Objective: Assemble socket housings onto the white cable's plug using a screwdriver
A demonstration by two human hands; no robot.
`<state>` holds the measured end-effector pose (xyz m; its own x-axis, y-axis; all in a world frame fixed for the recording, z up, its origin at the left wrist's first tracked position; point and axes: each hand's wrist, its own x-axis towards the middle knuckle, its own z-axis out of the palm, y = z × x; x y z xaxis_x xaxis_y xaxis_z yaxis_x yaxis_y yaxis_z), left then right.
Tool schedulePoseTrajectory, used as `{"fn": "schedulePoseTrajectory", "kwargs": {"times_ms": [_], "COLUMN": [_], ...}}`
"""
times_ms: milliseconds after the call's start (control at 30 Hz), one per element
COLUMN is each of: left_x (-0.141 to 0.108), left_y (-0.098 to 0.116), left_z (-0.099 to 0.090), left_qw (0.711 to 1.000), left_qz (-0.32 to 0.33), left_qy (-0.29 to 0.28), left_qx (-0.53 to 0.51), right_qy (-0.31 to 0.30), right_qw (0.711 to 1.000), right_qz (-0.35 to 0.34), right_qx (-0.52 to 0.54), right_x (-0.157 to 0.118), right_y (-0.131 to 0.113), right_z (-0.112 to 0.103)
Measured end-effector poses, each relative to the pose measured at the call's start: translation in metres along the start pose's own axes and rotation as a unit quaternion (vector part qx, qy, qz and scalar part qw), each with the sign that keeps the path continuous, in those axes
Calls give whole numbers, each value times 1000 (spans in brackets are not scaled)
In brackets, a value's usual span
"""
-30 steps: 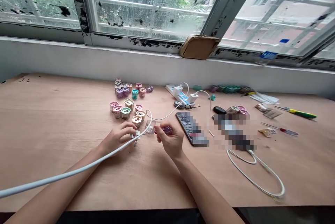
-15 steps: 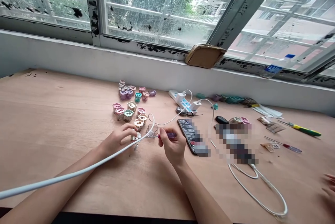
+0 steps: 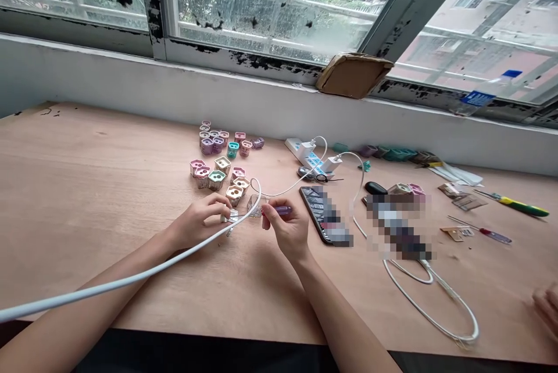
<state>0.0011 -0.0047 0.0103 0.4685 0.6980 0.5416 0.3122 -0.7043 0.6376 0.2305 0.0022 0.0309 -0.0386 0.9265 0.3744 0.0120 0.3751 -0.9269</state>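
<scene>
My left hand (image 3: 201,219) rests on the wooden table with its fingers closed on a small whitish part (image 3: 229,216). A small metallic piece lies just below that part. My right hand (image 3: 288,228) grips a screwdriver with a purple handle (image 3: 282,210), its shaft pointing left. Between the hands stands a clear plastic case (image 3: 254,205), partly behind the white cable. Beyond my left hand are several small cups with coloured rims, among them a green-rimmed one (image 3: 216,179) and a cream-rimmed one (image 3: 234,194).
A white cable (image 3: 143,275) crosses in front of my left forearm. Right of my right hand lie a phone (image 3: 318,216), a power strip (image 3: 310,158) and a yellow-green screwdriver (image 3: 518,204). Another person's hand (image 3: 547,306) shows at the right edge.
The view has shifted slightly, so the table items appear higher. Both hands keep their holds, and the other person's hand shows a little differently at the right edge.
</scene>
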Motion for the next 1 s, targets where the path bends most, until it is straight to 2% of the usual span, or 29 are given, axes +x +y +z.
{"fn": "schedulePoseTrajectory", "kwargs": {"times_ms": [200,467,700,867,1000], "left_x": [4,4,5,4,4], "left_y": [-3,-8,-7,-7,-7], "left_z": [-7,-18,-19,-19,-19], "left_qw": [999,994,994,997,998], "left_qz": [-3,-25,-20,-17,-6], "left_qy": [40,81,79,49,45], "left_qx": [29,68,68,58,53], "right_qy": [45,-52,-99,-163,-182], "right_qw": [999,998,990,986,982], "right_qz": [-12,19,37,37,31], "right_qx": [9,29,92,26,-29], "right_x": [4,3,-2,-10,-12], "right_y": [-1,-2,6,8,10], "right_z": [-5,-3,-1,3,5]}}
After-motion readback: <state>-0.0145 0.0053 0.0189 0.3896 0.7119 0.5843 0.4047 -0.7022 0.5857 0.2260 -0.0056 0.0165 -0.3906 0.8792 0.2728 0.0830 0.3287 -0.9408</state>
